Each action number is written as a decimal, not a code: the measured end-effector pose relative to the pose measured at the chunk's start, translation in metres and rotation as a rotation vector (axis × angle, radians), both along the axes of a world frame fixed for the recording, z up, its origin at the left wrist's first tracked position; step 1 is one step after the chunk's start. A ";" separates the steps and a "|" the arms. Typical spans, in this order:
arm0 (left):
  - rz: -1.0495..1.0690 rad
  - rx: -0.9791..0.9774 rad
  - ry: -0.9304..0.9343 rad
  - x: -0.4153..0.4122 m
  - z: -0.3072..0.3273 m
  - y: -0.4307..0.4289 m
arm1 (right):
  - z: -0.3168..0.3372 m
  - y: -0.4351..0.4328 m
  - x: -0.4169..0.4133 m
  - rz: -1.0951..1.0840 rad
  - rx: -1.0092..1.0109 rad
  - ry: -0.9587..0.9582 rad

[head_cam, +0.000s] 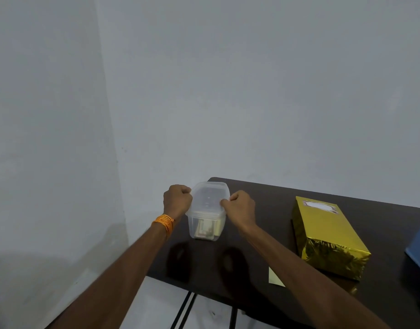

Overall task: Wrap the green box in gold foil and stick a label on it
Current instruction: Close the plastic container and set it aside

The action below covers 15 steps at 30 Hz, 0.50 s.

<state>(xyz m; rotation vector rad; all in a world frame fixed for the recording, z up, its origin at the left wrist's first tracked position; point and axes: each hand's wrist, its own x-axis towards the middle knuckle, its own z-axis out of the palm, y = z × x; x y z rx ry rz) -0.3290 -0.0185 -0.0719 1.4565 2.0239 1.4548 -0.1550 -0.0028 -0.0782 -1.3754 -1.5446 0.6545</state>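
Fingers of left hand (177,200) and right hand (239,206) curl round opposite edges of the lid (210,194) on a clear plastic container (205,227). Gold-wrapped box (327,236), label (319,206) on top, lies well right of the container. Hard tugging could tip the light container over

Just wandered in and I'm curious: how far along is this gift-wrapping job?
Wrapping looks done: the box sits fully in gold foil, a label on its top. In hand: left hand and right hand grip the lid of the clear tub. Left: seemingly only tidying.
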 end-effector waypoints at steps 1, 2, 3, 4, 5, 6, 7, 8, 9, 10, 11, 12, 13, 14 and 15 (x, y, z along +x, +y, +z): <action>0.008 0.005 0.031 0.001 -0.001 -0.001 | -0.001 -0.001 0.000 0.009 0.024 -0.032; 0.014 0.007 0.074 0.002 -0.004 -0.001 | -0.002 -0.001 -0.001 0.017 0.052 -0.073; 0.020 0.007 0.116 0.003 -0.006 -0.001 | -0.004 -0.001 -0.001 0.023 0.078 -0.116; 0.028 0.004 0.149 0.004 -0.007 -0.002 | -0.006 0.001 -0.001 0.031 0.102 -0.155; 0.033 -0.003 0.169 0.004 -0.008 -0.002 | -0.008 0.002 -0.002 0.040 0.118 -0.189; 0.033 -0.013 0.187 0.003 -0.009 -0.002 | -0.009 0.003 -0.002 0.048 0.130 -0.218; 0.029 -0.028 0.209 0.004 -0.010 -0.003 | -0.008 0.004 -0.002 0.053 0.134 -0.241; 0.024 -0.048 0.233 0.004 -0.010 -0.004 | -0.008 0.004 -0.002 0.057 0.135 -0.260; 0.020 -0.066 0.257 0.003 -0.011 -0.004 | -0.008 0.004 -0.002 0.060 0.130 -0.271; 0.018 -0.083 0.277 0.003 -0.011 -0.004 | -0.008 0.004 -0.003 0.066 0.126 -0.279; 0.016 -0.098 0.292 0.002 -0.012 -0.003 | -0.008 0.003 -0.003 0.074 0.118 -0.288; 0.009 -0.110 0.304 0.002 -0.013 -0.002 | -0.007 0.002 -0.003 0.083 0.113 -0.299; 0.003 -0.117 0.313 0.002 -0.013 -0.001 | -0.005 0.001 -0.003 0.092 0.097 -0.310; -0.002 -0.121 0.324 0.002 -0.014 -0.001 | -0.004 -0.001 -0.003 0.101 0.076 -0.323; -0.004 -0.120 0.339 0.002 -0.014 -0.001 | -0.001 -0.001 -0.003 0.114 0.049 -0.346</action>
